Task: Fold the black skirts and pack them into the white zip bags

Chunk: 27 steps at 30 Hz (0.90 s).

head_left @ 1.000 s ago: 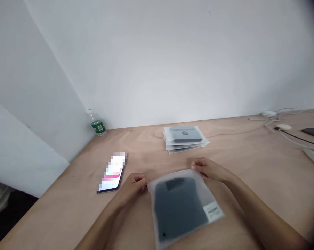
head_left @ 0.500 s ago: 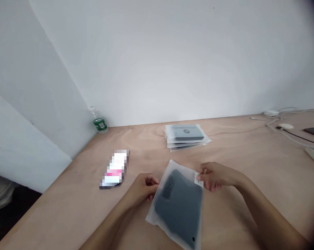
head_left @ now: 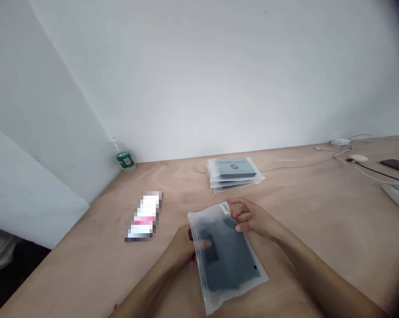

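A frosted plastic pouch (head_left: pixel 224 256) with a dark flat item inside is held just above the wooden table (head_left: pixel 318 212), tilted, with its small white label at the far corner. My left hand (head_left: pixel 182 247) is closed on the pouch's left edge, fingers showing through the plastic underneath. My right hand (head_left: pixel 252 218) pinches the far right edge near the label. A stack of similar pouches (head_left: pixel 234 173) lies farther back on the table, apart from both hands.
A phone (head_left: pixel 143 217) lies face up left of my hands. A water bottle with a green label (head_left: pixel 123 157) stands in the back corner by the wall. White cables and chargers (head_left: pixel 350 154), a dark phone (head_left: pixel 396 165) and a white tray edge (head_left: pixel 396 196) lie at the right.
The pouch has been turned round in my hands: its white label went from the near right corner to the far corner. Both hands shifted slightly left with it.
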Motion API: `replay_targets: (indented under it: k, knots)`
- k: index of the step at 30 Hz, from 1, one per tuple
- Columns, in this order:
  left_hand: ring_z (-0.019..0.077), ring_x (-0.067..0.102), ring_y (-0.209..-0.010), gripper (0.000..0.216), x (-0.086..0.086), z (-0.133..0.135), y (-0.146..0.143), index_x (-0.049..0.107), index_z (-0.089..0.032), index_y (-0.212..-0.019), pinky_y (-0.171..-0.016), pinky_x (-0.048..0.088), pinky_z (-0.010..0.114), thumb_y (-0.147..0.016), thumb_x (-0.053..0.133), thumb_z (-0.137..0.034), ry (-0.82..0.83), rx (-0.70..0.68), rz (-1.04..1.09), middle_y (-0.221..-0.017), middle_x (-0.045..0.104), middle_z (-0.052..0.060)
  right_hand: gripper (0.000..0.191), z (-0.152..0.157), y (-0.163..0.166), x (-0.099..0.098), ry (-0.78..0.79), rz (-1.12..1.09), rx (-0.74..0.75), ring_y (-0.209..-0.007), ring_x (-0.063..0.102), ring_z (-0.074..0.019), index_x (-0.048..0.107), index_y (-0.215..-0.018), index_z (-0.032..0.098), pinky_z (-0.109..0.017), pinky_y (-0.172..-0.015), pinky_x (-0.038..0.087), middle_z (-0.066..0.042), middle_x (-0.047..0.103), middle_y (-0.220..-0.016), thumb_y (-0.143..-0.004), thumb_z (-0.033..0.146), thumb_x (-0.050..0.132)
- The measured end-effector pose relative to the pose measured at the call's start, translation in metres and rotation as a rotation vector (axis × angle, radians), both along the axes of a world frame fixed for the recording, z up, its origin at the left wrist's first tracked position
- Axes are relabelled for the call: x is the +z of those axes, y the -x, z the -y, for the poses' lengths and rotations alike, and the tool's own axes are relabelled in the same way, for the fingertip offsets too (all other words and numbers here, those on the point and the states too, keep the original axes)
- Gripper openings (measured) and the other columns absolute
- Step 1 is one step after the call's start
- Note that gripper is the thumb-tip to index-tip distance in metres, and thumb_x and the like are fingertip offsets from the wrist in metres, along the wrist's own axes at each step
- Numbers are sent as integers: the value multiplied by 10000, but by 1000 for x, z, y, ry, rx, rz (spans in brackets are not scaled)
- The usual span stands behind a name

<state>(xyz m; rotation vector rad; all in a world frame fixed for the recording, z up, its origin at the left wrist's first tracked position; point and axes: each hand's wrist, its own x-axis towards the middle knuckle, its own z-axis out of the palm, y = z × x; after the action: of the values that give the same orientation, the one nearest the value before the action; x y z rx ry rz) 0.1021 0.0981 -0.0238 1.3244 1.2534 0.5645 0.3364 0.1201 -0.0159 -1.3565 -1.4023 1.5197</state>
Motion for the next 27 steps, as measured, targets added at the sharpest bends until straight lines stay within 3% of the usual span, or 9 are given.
replay_targets:
  k: [6, 12, 16, 18, 21, 25, 27]
  knots:
    - [40, 434, -302, 349, 3, -4, 8, 582, -141, -941, -285, 316, 163, -618, 652, -255, 34, 28, 4, -650, 625, -18, 667, -2, -26, 3, -21, 172, -48, -620, 577, -131, 443, -1124, 254, -262, -531, 470, 25, 559, -809, -497, 161, 653]
    - [32, 390, -283, 212, 2, -12, 23, 576, -136, -795, -280, 278, 167, -615, 636, -230, 16, 48, -30, -545, 553, -52, 560, -6, -101, -4, -76, 553, -229, -709, 611, -208, 494, -1083, 225, -350, -633, 485, -34, 617, -829, -541, 94, 538]
    - [37, 412, -302, 302, 3, -16, 27, 598, -156, -913, -286, 282, 173, -631, 640, -255, -18, 55, -90, -644, 609, -24, 498, -4, -127, -4, -160, 865, -453, -1019, 518, -379, 473, -1153, 167, -592, -842, 345, -190, 561, -1095, -658, 181, 524]
    - [47, 439, -330, 407, 5, -18, 28, 575, -180, -1028, -289, 286, 176, -654, 642, -325, -51, 79, -131, -732, 635, -2, 488, 1, -114, -4, -252, 937, -474, -1166, 407, -384, 426, -1226, 167, -601, -924, 270, -202, 455, -1267, -756, 289, 472]
    - [64, 473, -387, 507, 10, -19, 31, 538, -181, -1110, -308, 290, 176, -687, 614, -450, -116, 128, -205, -764, 629, 16, 500, 12, -77, -11, -402, 959, -328, -1289, 287, -279, 409, -1272, 267, -480, -1030, 233, -65, 345, -1410, -807, 448, 434]
    - [80, 479, -421, 498, 13, -22, 36, 561, -153, -1071, -344, 315, 186, -741, 530, -525, -186, 136, -300, -708, 603, 17, 549, 28, -48, -26, -450, 1082, 41, -1354, 109, -292, 299, -1340, 414, -610, -1019, 126, 51, 184, -1484, -824, 600, 323]
    - [97, 484, -421, 481, 14, -22, 40, 564, -145, -1062, -351, 330, 201, -787, 457, -525, -220, 112, -341, -680, 595, 20, 545, 30, -52, -33, -383, 1147, 79, -1353, 111, -296, 249, -1363, 414, -637, -1003, 125, 54, 183, -1482, -849, 595, 245]
